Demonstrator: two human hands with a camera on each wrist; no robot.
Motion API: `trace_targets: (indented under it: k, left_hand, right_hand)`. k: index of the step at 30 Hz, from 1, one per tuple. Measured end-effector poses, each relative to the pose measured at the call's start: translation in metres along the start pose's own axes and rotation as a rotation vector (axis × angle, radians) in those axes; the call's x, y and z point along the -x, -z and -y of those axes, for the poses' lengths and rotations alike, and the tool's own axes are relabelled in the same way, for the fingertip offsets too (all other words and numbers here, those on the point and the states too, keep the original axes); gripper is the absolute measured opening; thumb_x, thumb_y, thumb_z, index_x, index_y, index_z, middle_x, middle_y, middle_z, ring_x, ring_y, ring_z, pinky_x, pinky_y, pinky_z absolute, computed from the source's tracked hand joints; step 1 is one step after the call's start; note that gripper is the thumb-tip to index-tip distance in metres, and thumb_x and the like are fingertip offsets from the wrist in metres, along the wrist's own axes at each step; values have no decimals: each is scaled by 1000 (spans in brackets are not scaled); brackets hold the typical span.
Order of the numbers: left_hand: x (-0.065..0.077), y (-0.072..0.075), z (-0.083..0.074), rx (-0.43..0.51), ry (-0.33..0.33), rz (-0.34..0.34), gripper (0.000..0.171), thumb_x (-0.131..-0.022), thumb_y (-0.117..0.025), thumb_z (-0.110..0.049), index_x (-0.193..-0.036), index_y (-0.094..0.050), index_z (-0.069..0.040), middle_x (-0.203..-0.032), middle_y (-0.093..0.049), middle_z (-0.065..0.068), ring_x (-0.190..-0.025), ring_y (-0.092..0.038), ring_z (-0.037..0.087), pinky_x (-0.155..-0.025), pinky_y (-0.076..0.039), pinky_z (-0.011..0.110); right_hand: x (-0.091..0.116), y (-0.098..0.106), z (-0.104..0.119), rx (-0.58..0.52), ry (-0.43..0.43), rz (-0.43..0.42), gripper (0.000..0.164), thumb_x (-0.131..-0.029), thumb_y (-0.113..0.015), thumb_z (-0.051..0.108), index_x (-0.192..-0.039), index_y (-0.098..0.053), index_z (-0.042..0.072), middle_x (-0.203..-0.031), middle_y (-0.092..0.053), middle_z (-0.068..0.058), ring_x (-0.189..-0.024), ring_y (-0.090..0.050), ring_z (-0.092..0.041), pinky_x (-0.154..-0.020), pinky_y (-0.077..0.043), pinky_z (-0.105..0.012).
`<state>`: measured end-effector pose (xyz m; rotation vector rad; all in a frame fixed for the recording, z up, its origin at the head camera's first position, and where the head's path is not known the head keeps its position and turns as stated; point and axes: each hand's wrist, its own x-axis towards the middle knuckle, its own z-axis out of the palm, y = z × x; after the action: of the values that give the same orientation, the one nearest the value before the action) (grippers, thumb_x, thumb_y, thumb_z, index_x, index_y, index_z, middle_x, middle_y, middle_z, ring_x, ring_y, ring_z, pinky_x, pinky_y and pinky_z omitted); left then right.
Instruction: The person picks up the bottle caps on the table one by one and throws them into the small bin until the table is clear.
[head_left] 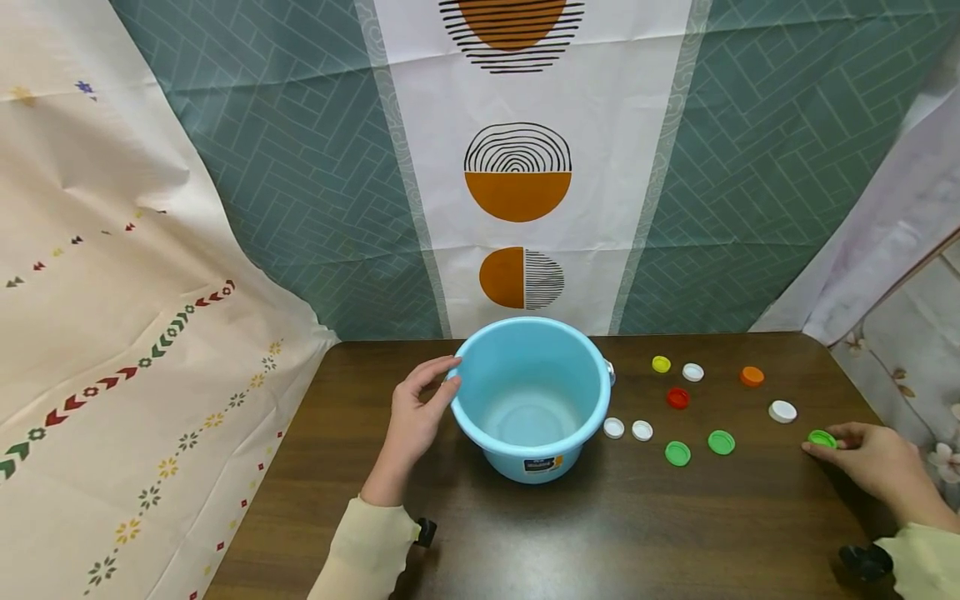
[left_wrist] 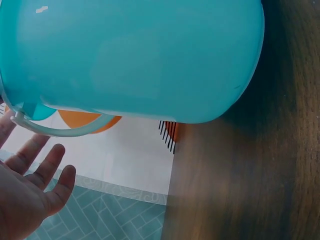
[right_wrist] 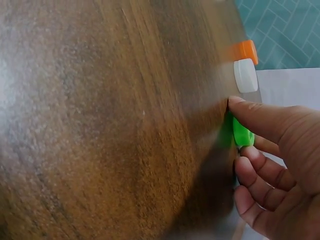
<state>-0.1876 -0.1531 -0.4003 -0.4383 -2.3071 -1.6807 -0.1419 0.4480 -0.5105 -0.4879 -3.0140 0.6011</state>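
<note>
One green cap (right_wrist: 243,133): between my right thumb and fingertips.
Right hand (head_left: 877,460): thumb and fingers pinching it.
Left hand (head_left: 416,408): fingers spread by the rim of the blue tub (head_left: 536,362); any grip I cannot tell.
Same cap: I judge it light, stiff, slightly slippery, best held by opposite sides.

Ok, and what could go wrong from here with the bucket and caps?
The left hand touches the blue bucket, so a push might shift it into the two white caps beside it. The right hand pinches the rightmost green cap, which could slip from the fingertips.
</note>
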Motion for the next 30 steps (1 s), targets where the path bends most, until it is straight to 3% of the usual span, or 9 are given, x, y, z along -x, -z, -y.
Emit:
trace_targets:
  k: [7,12,21,26,30]
  left_hand:
    - [-6,2,1,32,10,14,28,-89,-62,-10,-115,-65,0,-125,-59,18,-115,-55,27,-81,-48,24]
    - [-11,3,3,50,34,56,30,-90,-62,-11,-117,-64,0,-126,-58,17,-102,-60,24,-73,-51,21]
    - [-10,4,12,179,67,108,34,-91,-59,-9,-123,-58,2,-128,-57,19,-112,-58,39,-83,-52,23]
    - [-10,4,12,168,57,96,34,-91,-59,-9,-124,-58,2,-127,-57,20,-107,-60,40,-81,-53,24]
    - [-8,4,11,124,46,74,34,-91,-60,-11,-123,-59,0,-127,-57,18,-105,-60,32,-76,-53,24]
  right_hand:
    - [-1,-1,0,5,-37,1,75,-74,-68,60,-96,-62,-12,-77,-63,-19,-71,-55,-33,-62,-39,-46]
    - [0,0,1,4,-28,1,73,-75,-67,60,-95,-63,-10,-76,-64,-16,-71,-56,-32,-63,-38,-46]
    - [-2,7,4,-17,46,-41,71,-77,-67,56,-101,-62,-10,-82,-66,-23,-69,-58,-35,-59,-40,-45]
    - [-4,12,15,-73,28,-61,74,-75,-68,58,-106,-59,-9,-85,-68,-23,-70,-60,-31,-61,-40,-45]
    - [-5,15,24,-103,16,-83,71,-73,-69,59,-103,-61,-5,-85,-69,-19,-67,-59,-21,-60,-40,-42]
